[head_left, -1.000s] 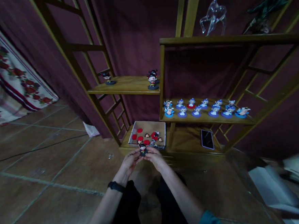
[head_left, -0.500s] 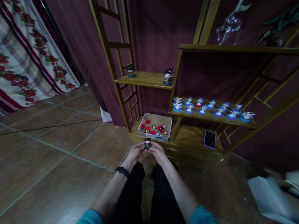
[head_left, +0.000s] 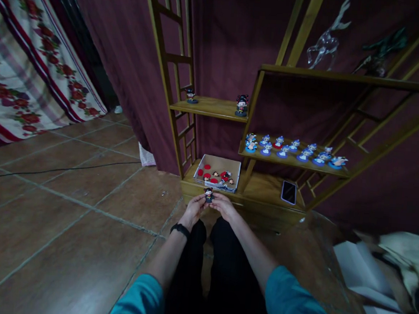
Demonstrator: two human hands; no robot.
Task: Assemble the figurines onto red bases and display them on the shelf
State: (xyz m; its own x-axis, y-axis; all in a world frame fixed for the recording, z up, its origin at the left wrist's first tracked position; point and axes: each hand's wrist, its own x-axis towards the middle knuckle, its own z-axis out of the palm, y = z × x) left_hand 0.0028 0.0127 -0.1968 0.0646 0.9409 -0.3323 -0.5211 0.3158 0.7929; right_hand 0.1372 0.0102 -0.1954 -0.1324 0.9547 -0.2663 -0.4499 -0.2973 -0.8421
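Between my two hands is a small figurine (head_left: 209,194) with black hair and a dark round base, held upright in front of the low shelf. My left hand (head_left: 195,209) grips it from the left side, and my right hand (head_left: 224,206) from the right, fingers closed at the base. Just beyond stands a shallow cardboard box (head_left: 239,171) with several red discs and small figurine parts in it. On the upper left shelf (head_left: 213,107) are a dark-haired figurine (head_left: 190,96) at the left end and another figurine (head_left: 241,105) at the right end.
Several blue-and-white figurines (head_left: 282,151) stand in rows on the right shelf. A phone (head_left: 289,192) lies on the bottom board. A glass deer (head_left: 324,45) stands higher up. White boxes (head_left: 361,270) sit on the floor at right; a black cable (head_left: 61,169) crosses the tiles at left.
The view has shifted slightly. Both hands still hold the figurine together in front of the box, with little change in their grip.
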